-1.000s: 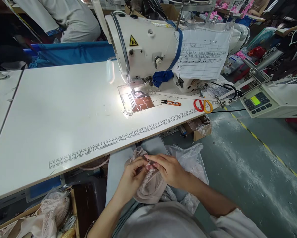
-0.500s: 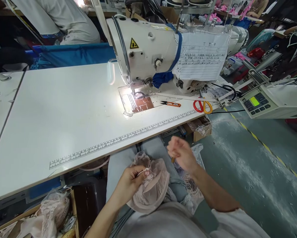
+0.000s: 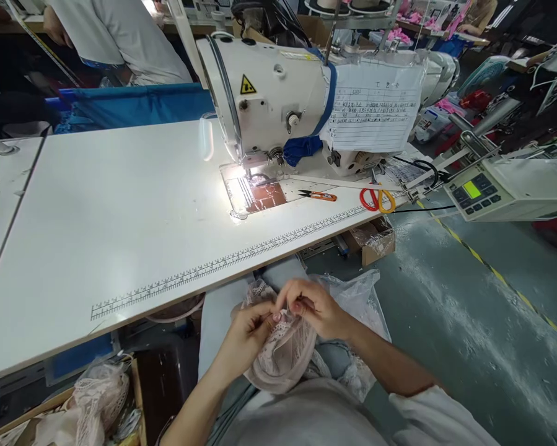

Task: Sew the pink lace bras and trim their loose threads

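A pale pink bra [image 3: 282, 365] with lace trim lies bunched on my lap, its moulded cup facing up. My left hand [image 3: 250, 334] is closed, pinching the bra's upper edge between thumb and forefinger. My right hand [image 3: 313, 308] reaches in from the other side with curled fingers. Its fingertips meet those of my left hand at the lace edge. Whatever lies between the right fingertips is too small or hidden to make out. Beneath the right forearm, a clear plastic bag [image 3: 359, 303] and more pale lace [image 3: 356, 378] rest beside my leg.
Beyond the ruler-marked white table edge [image 3: 189, 272] stands a lit sewing machine [image 3: 264, 93]. Orange thread snips [image 3: 318, 196] and scissors [image 3: 378, 199] lie on the tabletop. A control box [image 3: 478, 189] juts out at right. Lower left, a carton holds lace pieces [image 3: 99, 396]. Another person's sleeve [image 3: 115, 37] shows behind.
My right hand has moved left from the air beside the bra to its upper edge, meeting my left hand. My left hand keeps its pinch. The person behind has shifted an arm.
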A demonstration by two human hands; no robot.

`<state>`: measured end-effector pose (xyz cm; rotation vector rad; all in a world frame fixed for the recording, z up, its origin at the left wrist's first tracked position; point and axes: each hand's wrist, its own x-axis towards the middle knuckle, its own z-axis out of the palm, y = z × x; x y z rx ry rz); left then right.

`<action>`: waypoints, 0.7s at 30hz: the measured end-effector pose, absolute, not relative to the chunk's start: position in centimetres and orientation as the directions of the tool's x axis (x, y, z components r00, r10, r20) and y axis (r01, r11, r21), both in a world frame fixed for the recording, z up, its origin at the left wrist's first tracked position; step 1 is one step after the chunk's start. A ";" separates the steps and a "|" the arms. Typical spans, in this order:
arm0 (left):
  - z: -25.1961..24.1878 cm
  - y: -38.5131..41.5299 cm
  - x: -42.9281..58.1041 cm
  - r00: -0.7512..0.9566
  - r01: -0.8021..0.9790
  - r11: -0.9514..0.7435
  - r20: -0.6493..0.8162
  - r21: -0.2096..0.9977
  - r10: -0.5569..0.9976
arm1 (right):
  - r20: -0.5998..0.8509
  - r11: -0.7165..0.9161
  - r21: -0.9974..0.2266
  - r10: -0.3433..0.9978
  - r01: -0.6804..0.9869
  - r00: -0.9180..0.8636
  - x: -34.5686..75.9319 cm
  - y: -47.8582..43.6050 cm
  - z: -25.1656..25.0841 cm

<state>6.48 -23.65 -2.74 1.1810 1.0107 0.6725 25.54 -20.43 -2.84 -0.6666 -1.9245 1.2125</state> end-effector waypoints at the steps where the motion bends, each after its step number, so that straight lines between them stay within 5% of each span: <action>1: -2.7 -23.6 6.5 0.418 0.063 0.259 -0.261 0.964 0.870 | 0.316 0.431 -0.901 0.727 0.048 -0.610 25.6 -20.3 -3.3; 4: -2.6 -23.6 6.4 0.365 0.060 0.192 -0.201 0.980 0.909 | 0.257 0.495 -0.747 0.830 0.444 -0.494 26.9 -19.2 -5.3; 7: -2.3 -23.7 6.2 0.296 0.058 0.198 -0.206 0.978 0.933 | 0.192 0.356 -0.589 0.934 0.725 -0.302 29.0 -17.7 -6.7; 10: -2.0 -23.7 6.3 0.264 0.046 0.311 -0.312 0.949 0.913 | 0.165 0.332 -0.590 0.942 0.736 -0.292 30.0 -17.6 -6.5; 14: -2.1 -23.6 6.8 0.200 0.027 0.397 -0.394 0.918 0.897 | 0.301 0.552 -0.553 0.831 0.624 -0.468 28.5 -19.7 -4.7; 18: -2.2 -23.6 6.9 0.196 -0.030 0.402 -0.389 0.915 0.900 | 0.520 0.743 -0.317 0.656 0.590 -0.547 26.7 -21.4 -3.3; 21: -2.2 -23.7 6.9 0.202 -0.047 0.405 -0.389 0.913 0.899 | 0.552 0.753 -0.208 0.618 0.625 -0.560 26.2 -21.7 -3.0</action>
